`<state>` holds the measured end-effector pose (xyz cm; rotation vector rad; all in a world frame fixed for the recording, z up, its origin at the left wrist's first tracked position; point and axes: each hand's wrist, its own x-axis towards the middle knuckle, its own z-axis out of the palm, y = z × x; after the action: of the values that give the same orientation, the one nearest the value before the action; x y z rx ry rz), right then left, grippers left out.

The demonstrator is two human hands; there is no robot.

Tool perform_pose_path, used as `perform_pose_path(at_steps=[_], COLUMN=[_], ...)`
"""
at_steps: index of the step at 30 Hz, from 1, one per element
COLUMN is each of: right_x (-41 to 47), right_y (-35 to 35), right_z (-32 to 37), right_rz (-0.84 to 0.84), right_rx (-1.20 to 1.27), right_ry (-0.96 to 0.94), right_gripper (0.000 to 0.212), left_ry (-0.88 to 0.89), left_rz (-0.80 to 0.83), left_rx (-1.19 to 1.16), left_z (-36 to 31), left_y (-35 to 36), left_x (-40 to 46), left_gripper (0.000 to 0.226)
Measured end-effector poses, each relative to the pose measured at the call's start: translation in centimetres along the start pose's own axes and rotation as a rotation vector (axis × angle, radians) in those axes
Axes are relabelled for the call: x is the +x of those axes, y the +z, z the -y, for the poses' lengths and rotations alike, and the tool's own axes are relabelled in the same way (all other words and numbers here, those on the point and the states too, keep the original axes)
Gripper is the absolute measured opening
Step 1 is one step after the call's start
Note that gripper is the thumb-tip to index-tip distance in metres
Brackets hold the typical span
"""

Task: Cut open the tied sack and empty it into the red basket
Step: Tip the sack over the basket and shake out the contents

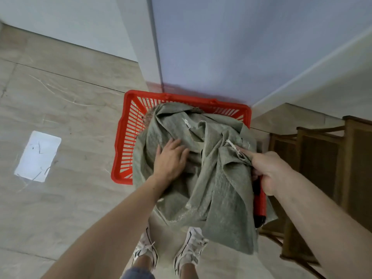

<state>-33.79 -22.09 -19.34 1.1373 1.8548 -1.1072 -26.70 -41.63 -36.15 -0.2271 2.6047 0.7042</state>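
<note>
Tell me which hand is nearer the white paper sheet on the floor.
Left. The left hand rests on the sack on the side facing the white paper sheet; the right hand grips the sack's far edge.

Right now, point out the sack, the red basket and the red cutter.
sack (209,178): head view, middle of its grey fabric.
red basket (128,125): head view, left slatted wall.
red cutter (260,202): head view, red handle below right hand.

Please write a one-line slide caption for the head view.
Right hand grips the green sack over the red basket; left hand presses it.
</note>
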Motion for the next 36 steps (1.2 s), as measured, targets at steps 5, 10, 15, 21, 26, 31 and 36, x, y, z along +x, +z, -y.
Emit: perform_pose_path(at_steps=[5,10,15,21,26,31,36], right_x=[0.4,0.0,-0.4,-1.3,-2.9,-5.3,-8.2], right_y=[-0.2,-0.4,0.0,0.6,1.2,1.3,1.4], right_z=[-0.2,0.2,0.6,0.7,1.5,3.2,5.1], right_rz=[-0.018,-0.020,-0.039,-0.035,0.013,0.062,0.102], right_rx=[0.025,0.033,0.045,-0.001,0.071,0.085,0.039], right_ry=[0.006,-0.010,-0.039,-0.046,-0.065,-0.054,-0.079], right_gripper=[0.071,0.068,0.065,0.058,0.059,0.055,0.045], left_ry=[-0.147,-0.226,-0.407,-0.379,-0.265,-0.064,0.108], left_rz=[0.326,0.005,0.419,0.250,0.378,0.368,0.224], left_rx=[0.016,-0.153,-0.344,-0.487,-0.947,-1.056,-1.057], left_z=[3.8,2.4,2.8,1.9,-3.1,-6.7,-8.6], left_y=[1.3,-3.2,-2.1,-4.8,-9.5,-12.8,-14.3], left_x=[-0.8,-2.7,-5.9,-6.9,-9.2,-12.0,-13.3], left_gripper=[0.068,0.059,0.062,0.054,0.080,0.096,0.144])
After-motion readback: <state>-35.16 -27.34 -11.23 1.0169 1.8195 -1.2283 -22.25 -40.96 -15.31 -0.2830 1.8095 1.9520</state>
